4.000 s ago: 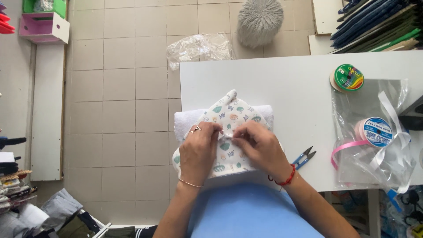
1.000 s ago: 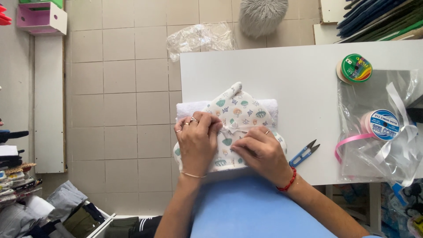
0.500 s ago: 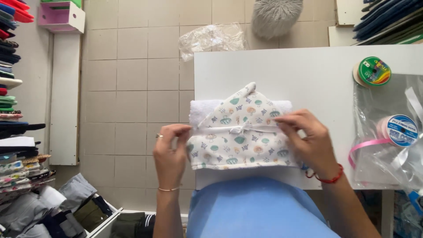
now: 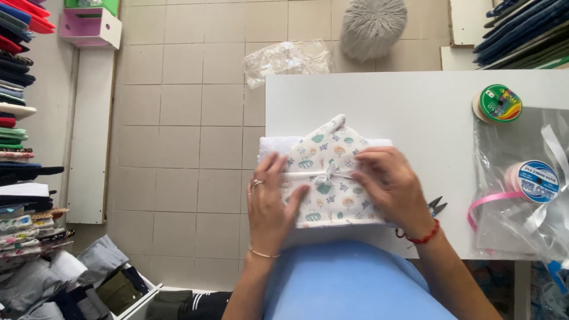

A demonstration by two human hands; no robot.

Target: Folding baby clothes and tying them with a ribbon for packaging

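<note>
Left hand (image 4: 271, 200): lies flat, fingers spread, pressing the left part of the bundle; grips nothing.
Right hand (image 4: 391, 186): fingers curled inward, tips at the bow; whether they pinch the ribbon end cannot be told.
Printed cloth bundle (image 4: 328, 178): folded fabric with small leaf and mushroom motifs, under and between both hands, resting on a folded white towel (image 4: 271, 145) at the near edge of the white table (image 4: 415, 109).
White ribbon bow (image 4: 323, 175): tied across the bundle, between the two hands' fingertips.
Step in hand: by judgement, tidying the finished bow; next calls for a light, even pull on the loops.
Thread snips (image 4: 436, 206): just right of the right hand.
Pink ribbon spool (image 4: 529, 181): farther right, in a clear bag.
Green ribbon spool (image 4: 499, 103): beyond, right.
Grey fluffy pouf (image 4: 372, 26): on the floor, far side.
</note>
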